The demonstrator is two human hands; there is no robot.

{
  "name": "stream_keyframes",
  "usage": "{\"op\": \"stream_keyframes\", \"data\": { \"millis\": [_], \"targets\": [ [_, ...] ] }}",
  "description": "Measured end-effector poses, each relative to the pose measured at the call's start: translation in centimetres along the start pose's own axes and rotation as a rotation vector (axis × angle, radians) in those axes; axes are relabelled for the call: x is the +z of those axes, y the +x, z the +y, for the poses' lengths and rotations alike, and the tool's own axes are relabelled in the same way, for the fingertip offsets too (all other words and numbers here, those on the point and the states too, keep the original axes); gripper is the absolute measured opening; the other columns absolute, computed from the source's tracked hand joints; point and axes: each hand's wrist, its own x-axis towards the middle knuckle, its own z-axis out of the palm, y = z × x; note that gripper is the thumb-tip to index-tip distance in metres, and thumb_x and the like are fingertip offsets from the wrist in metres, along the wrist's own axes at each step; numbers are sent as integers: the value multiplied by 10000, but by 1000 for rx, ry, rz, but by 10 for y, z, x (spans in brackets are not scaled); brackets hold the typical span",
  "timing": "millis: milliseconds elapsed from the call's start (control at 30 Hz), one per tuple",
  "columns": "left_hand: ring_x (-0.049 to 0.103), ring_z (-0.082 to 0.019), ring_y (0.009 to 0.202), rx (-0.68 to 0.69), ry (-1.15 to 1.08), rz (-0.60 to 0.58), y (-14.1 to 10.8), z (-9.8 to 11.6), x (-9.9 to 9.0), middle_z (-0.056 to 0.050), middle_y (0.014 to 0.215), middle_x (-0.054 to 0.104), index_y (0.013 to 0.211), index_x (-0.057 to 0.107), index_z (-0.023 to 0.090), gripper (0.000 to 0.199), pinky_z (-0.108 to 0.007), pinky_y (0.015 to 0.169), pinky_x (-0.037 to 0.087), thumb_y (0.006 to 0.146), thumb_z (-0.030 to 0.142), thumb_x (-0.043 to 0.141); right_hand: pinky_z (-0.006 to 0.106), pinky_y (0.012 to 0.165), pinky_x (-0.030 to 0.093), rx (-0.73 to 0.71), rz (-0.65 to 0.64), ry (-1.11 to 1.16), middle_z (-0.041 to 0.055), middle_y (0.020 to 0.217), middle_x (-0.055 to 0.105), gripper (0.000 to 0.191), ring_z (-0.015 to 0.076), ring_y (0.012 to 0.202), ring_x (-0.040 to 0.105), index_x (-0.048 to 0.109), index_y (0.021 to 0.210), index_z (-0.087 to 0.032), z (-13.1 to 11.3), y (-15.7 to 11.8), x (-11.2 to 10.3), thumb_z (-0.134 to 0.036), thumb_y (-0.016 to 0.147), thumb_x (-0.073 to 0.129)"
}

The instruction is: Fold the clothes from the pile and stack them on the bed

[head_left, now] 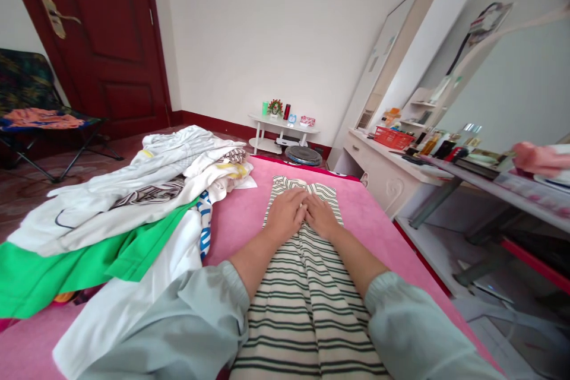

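A cream garment with dark stripes (pixel 285 309), seemingly trousers, lies lengthwise in front of me on the pink bed cover (pixel 356 196). Near its far end, my left hand (pixel 287 212) rests on the cloth, palm down, fingers stretched toward the middle. Beside it my right hand (pixel 321 214) lies on the same cloth, its fingers also stretched out. The two hands meet at the fingertips over the garment's centre line. Beneath the palms the cloth is hidden. Folds run down the middle of the garment toward me.
A heap of white clothes (pixel 173 172) with a green garment (pixel 133 246) lies on the left. To the right stand a dressing table (pixel 383 172) with a red basket (pixel 393 138) and a cluttered desk (pixel 485 175). A small white table (pixel 285 124) stands beyond the bed.
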Motion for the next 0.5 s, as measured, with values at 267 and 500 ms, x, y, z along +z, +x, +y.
{"op": "stream_keyframes", "data": {
  "millis": [267,500],
  "targets": [
    [143,-279,1415,-144,284,-516,-6,-8,6,-62,1538,200,1465,255,231,665,-543,1121,103,914,602,223,500,1138,87,67,-232,-80,-2,1564,29,624,230,1432,27,96,1495,-268,-2,-36,-6,-546,938,129],
    [84,-302,1418,-24,177,-623,-48,6,-33,-105,1545,132,1467,250,244,671,-531,1117,96,905,607,306,450,1156,56,-32,-195,149,-43,1551,119,557,202,1432,51,260,1457,-318,-6,-143,-35,-507,936,315]
  ]
}}
